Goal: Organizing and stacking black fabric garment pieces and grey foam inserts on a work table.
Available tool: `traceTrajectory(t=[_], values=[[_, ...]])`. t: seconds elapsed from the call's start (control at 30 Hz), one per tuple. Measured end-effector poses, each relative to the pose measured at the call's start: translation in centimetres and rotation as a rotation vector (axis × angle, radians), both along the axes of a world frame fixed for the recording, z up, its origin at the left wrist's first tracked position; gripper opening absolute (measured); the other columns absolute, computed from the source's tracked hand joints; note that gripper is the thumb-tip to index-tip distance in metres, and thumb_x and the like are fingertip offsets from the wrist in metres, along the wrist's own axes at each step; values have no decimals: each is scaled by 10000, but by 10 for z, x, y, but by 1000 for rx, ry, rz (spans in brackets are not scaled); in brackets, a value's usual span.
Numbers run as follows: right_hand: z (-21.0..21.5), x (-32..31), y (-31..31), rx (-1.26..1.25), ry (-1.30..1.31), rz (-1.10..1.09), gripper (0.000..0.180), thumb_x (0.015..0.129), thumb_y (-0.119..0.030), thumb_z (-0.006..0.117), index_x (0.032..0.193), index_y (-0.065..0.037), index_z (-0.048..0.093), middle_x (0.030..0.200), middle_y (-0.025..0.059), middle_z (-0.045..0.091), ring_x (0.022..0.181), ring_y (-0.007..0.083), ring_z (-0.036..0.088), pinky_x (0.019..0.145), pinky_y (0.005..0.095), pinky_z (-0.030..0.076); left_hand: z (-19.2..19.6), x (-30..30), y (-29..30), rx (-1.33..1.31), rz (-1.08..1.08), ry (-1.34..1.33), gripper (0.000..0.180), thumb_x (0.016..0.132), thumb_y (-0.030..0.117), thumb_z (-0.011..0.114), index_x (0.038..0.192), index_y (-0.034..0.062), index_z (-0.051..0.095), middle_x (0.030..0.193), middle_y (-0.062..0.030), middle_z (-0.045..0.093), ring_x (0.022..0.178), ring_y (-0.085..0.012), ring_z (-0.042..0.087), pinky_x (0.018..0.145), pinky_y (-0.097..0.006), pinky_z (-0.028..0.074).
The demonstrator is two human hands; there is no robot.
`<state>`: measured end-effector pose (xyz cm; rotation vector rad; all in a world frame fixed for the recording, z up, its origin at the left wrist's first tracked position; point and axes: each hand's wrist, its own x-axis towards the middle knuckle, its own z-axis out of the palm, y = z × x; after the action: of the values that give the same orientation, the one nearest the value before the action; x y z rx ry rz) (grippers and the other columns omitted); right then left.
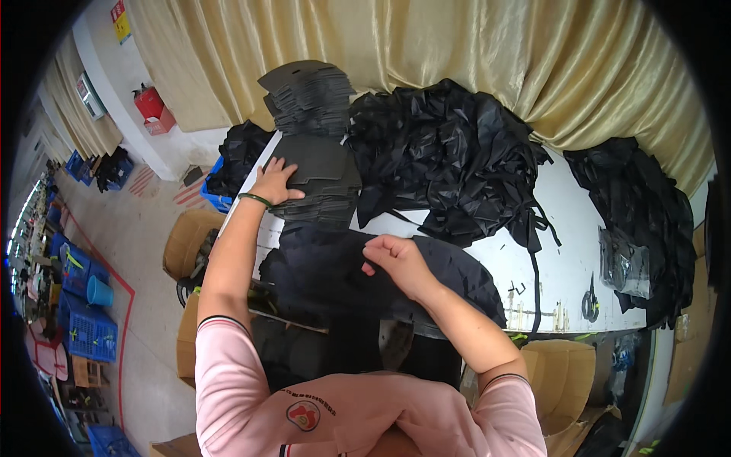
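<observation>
My left hand [276, 184] lies with its fingers spread on the edge of a stack of dark grey flat panels [324, 164]. My right hand [397, 263] is above a broad black cloth piece [327, 266] at the near side of the table. Its thumb and fingers are pinched together, and what they hold, if anything, is too small to make out. Beyond the first stack stands another fanned pile of dark grey panels [308, 95]. A large heap of black cloth pieces [449, 160] lies to the right of the stacks.
The white table [567, 263] carries black scissors [590, 298] and a clear plastic bag [624, 263] at its right. More black cloth [647, 206] hangs over the right end. Cardboard boxes [560, 373] stand below, a blue crate [217, 194] to the left. A gold curtain [457, 46] closes the back.
</observation>
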<state>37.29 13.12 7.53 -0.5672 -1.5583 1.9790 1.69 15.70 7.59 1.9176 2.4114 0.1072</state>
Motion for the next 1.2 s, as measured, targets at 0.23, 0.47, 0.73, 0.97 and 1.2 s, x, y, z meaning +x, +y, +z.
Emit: traceTrajectory(t=[0.23, 0.47, 0.73, 0.97, 1.2], values=[[-10, 7, -2, -23, -47, 47, 125, 937, -92, 599, 986, 22, 612, 817, 33, 653, 734, 87, 613, 705, 220, 475, 2, -6, -1, 13, -103, -36, 472, 787, 365, 711, 1160, 95, 607, 1357, -163, 507, 1317, -361, 410, 1069, -473, 329], [-10, -9, 3, 273, 27, -179, 110, 910, -101, 636, 880, -3, 594, 717, -18, 597, 644, 29, 517, 611, 189, 414, 33, 68, -38, 606, -276, -993, 239, 779, -83, 536, 994, 21, 525, 1058, -95, 650, 1054, -200, 602, 956, -297, 427], [19, -26, 0, 240, 99, -178, 75, 902, -56, 623, 840, -30, 588, 733, -39, 566, 687, 17, 507, 625, 172, 398, 24, 179, -100, 684, -312, -1151, 389, 848, -78, 538, 1229, -5, 524, 1082, -51, 623, 1062, -154, 571, 961, -267, 409], [24, -7, -5, 197, 67, -204, 54, 852, -36, 657, 871, -22, 609, 774, 0, 628, 711, 50, 567, 650, 212, 446, 25, 195, -108, 725, -364, -1108, 447, 823, -129, 491, 1250, -9, 545, 1192, -147, 617, 1108, -215, 597, 1017, -356, 403], [7, 3, -11, 922, 171, -557, 343, 766, -34, 720, 1095, -18, 623, 1057, 95, 669, 993, 236, 648, 848, 329, 505, 47, 214, -112, 872, -660, -320, 626, 641, -200, 459, 1215, 8, 597, 1237, -180, 594, 1213, -349, 532, 1081, -506, 355]])
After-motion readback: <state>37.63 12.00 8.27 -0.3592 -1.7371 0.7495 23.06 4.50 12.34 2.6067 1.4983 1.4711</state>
